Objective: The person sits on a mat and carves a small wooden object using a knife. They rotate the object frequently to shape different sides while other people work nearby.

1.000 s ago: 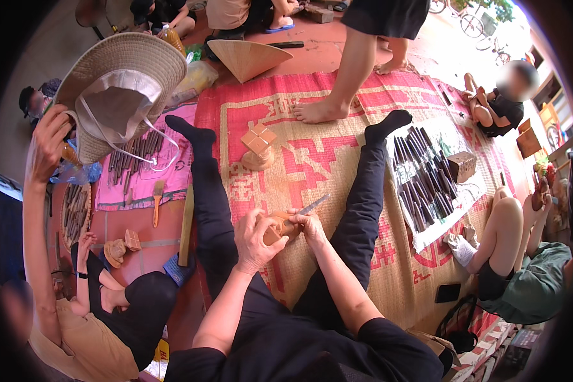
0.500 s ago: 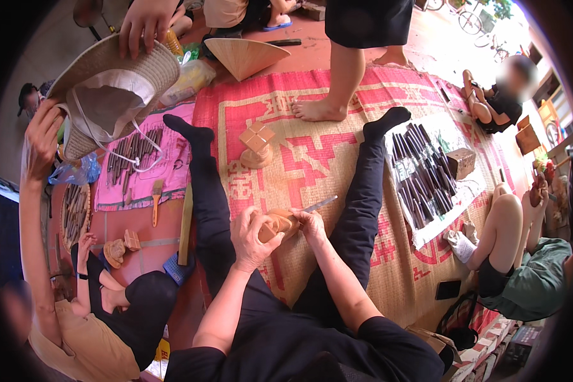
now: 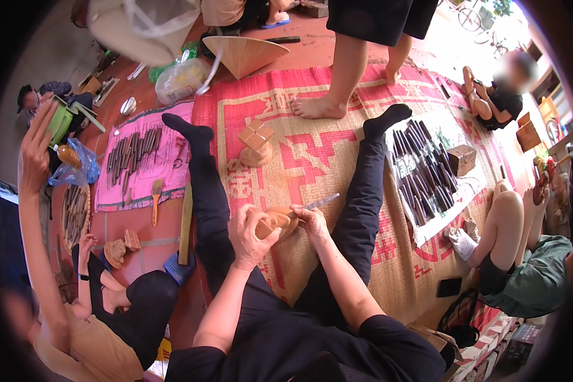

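Between my outstretched legs, my left hand curls around a carved piece of reddish-brown wood. My right hand pinches a slim carving chisel against the wood's right side. The chisel's grey metal shaft sticks out past my fingers, up and to the right; its other end is hidden by my hand and the wood. Farther out on the mat sit a square wooden block with a grooved top and a rounded wooden piece, touching each other.
A patterned red-and-straw mat lies under me. Dark carving tools cover a pink cloth on the left and a white cloth on the right. A standing person's bare foot is ahead. Beside me, a seated person's hand is raised.
The pale brimmed hat has swung up and right, out of the left-hand person's raised hand. The standing person's rear foot has shifted. My hands have barely moved; the chisel has tilted slightly.
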A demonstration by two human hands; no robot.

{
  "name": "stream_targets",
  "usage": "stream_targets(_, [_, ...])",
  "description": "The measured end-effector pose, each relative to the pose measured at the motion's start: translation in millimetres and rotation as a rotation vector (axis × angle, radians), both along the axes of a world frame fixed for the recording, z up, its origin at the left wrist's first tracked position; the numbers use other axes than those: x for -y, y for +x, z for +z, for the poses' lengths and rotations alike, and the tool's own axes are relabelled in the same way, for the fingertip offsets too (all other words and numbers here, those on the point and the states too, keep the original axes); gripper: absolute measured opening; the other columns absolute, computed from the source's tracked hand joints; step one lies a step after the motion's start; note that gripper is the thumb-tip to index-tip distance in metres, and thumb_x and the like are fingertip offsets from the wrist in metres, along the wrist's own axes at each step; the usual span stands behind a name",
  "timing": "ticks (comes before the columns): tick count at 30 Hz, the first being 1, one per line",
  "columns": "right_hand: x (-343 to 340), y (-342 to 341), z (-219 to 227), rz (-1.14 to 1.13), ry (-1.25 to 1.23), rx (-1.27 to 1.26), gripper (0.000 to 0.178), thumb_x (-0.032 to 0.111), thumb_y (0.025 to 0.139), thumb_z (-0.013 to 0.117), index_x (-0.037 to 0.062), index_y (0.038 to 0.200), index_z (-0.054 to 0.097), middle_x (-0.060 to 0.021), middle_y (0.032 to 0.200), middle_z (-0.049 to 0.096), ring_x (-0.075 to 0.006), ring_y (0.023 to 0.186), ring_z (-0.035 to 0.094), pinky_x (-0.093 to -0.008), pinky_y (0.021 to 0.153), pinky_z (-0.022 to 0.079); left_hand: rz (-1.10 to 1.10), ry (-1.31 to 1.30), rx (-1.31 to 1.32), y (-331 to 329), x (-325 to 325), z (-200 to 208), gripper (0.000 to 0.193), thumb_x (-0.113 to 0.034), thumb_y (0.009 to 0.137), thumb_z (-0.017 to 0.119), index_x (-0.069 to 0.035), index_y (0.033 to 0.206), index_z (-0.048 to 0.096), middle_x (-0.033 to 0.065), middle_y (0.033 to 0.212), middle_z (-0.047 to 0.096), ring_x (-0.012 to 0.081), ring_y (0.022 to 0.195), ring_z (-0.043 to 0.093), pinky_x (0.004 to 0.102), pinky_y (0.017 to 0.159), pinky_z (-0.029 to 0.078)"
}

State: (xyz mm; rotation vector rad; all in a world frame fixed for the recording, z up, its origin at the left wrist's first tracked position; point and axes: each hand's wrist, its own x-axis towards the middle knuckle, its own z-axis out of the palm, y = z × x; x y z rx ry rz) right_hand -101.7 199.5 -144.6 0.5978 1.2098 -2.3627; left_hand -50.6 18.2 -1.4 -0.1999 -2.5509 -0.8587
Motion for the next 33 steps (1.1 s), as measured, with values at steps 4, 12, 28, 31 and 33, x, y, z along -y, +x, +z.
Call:
stream_targets(4, [6, 1, 6, 0.078, 0.119, -0.198, 0.031, 0.01, 0.076, 0.07, 0.0006, 0.106, 0.064, -0.0084, 0.096, 0.067, -0.0178, 0.089, 0.063, -0.0334, 0.079, 0.048, 0.039, 0.022, 0.01, -3, 1, -3, 0.036, -0.031, 0.06, 0.078, -0.013, 0.086, 0.061, 0.0077, 0.106, 0.053, 0.0268, 0.097, 0.055, 0.0414, 0.084, 0.041])
stream_targets(12, [0, -1, -2, -0.006, -0.002, 0.004, 0.036, 0.01, 0.076, 0.072, -0.0002, 0.109, 0.063, -0.008, 0.097, 0.067, -0.0181, 0.092, 0.061, -0.0327, 0.088, 0.045, 0.047, 0.002, 0.024, -5, -1, -3, 0.035, -0.031, 0.062, 0.077, -0.013, 0.087, 0.061, 0.0074, 0.107, 0.052, 0.0263, 0.099, 0.054, 0.0414, 0.084, 0.041])
stream_targets(28, [13, 1, 12, 0.019, 0.057, -0.153, 0.03, 0.015, 0.074, 0.076, 0.0038, 0.1, 0.066, -0.0036, 0.089, 0.067, -0.0148, 0.084, 0.06, -0.0284, 0.077, 0.046, 0.153, 0.051, 0.034, -7, 4, -7, 0.035, -0.027, 0.064, 0.076, -0.011, 0.09, 0.059, 0.0075, 0.107, 0.052, 0.0273, 0.099, 0.054, 0.042, 0.083, 0.041])
stream_targets(31, [14, 0, -6, 0.032, 0.086, -0.15, 0.025, 0.012, 0.075, 0.074, 0.0045, 0.097, 0.065, -0.0037, 0.088, 0.067, -0.0135, 0.084, 0.06, -0.0276, 0.074, 0.046, 0.127, 0.027, 0.009, -8, -2, -4, 0.035, -0.029, 0.063, 0.077, -0.011, 0.089, 0.06, 0.0084, 0.105, 0.052, 0.0279, 0.098, 0.055, 0.0432, 0.081, 0.042])
stream_targets(33, [7, 0, -7, -0.026, 0.089, -0.011, 0.024, 0.013, 0.075, 0.075, 0.0051, 0.096, 0.065, -0.003, 0.087, 0.067, -0.0116, 0.082, 0.059, -0.0263, 0.073, 0.045, 0.119, 0.017, 0.01, -7, -3, -3, 0.035, -0.029, 0.063, 0.077, -0.011, 0.089, 0.06, 0.0083, 0.105, 0.052, 0.0279, 0.098, 0.055, 0.0432, 0.081, 0.042])
